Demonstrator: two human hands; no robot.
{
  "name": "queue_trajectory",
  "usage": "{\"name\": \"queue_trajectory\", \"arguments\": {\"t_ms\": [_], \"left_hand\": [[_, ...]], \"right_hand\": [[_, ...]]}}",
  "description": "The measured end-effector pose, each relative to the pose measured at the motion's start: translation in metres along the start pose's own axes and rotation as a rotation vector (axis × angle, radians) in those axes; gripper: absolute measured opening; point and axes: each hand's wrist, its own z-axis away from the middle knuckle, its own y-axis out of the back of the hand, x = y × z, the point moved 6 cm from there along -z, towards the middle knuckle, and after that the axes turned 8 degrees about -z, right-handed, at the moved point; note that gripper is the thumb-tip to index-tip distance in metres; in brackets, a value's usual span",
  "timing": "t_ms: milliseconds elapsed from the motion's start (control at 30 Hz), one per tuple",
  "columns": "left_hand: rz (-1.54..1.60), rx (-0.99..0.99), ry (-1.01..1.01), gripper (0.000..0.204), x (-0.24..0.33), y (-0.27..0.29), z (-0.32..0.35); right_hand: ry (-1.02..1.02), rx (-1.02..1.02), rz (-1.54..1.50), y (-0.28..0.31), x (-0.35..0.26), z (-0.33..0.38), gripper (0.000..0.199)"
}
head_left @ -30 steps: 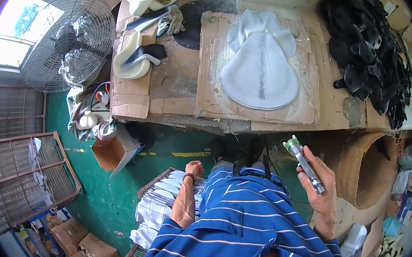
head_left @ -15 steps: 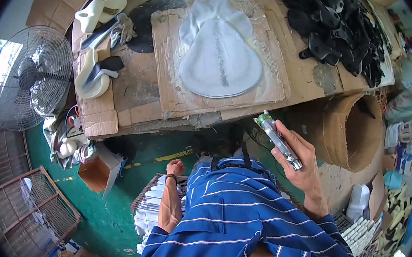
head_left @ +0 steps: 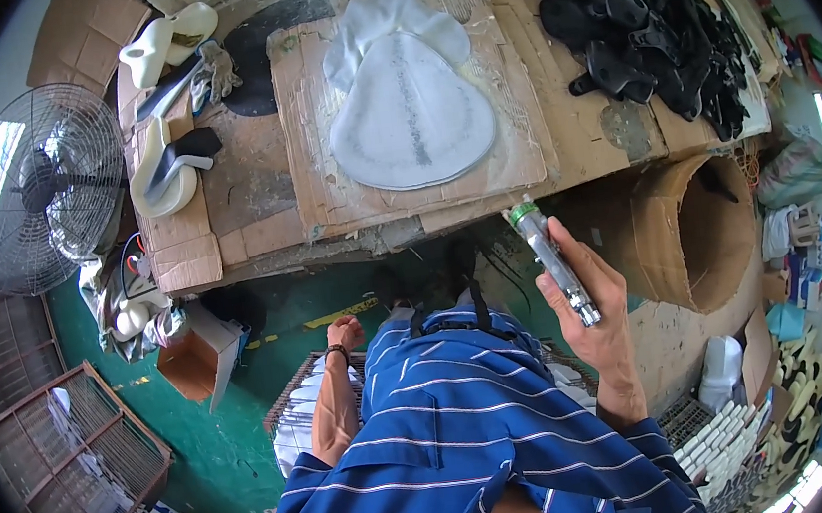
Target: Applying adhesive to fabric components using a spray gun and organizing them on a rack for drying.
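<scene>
The person's right hand [head_left: 591,303] is curled around a slim silver metal tube with a green cap [head_left: 553,262], fingers wrapped along one side and the thumb pressed along the other, so the grip is closed on it. The tube stands tilted, green end up, just below the front edge of the cardboard-covered workbench [head_left: 255,198]. The left hand [head_left: 343,332] hangs low by the knee, a dark band at its wrist; its fingers bend downward over a wire basket of white pieces [head_left: 298,419], but whether they touch anything cannot be told.

On the bench, straight above the tube, a large pale grey pear-shaped moulded piece [head_left: 410,106] lies flat on a glue-streaked cardboard sheet [head_left: 310,157]. To its right a heap of black moulded parts [head_left: 657,20] covers the bench corner. To its left lie white and black curved pieces [head_left: 166,167] and a grey work glove [head_left: 219,71].

Below the bench on the right stands a wide brown cardboard drum lying on its side [head_left: 699,236], its open mouth facing the person. On the green floor at the left sit a small open cardboard box [head_left: 197,364], a wire cage [head_left: 72,462] and a round metal pedestal fan [head_left: 48,189]. The person's blue striped shirt [head_left: 460,432] hides the floor directly beneath.
</scene>
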Motion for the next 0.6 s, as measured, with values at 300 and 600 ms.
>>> {"name": "queue_trajectory", "arguments": {"t_ms": [300,600], "left_hand": [[-0.035,-0.024,-0.019,0.024,0.007,-0.007,-0.006],[-0.101,-0.007,-0.057,0.027,0.017,-0.011,-0.009]], "right_hand": [[-0.002,0.103,-0.018,0.007,0.000,0.014,0.051],[-0.119,0.114,0.084,0.037,0.010,0.048,0.057]]}}
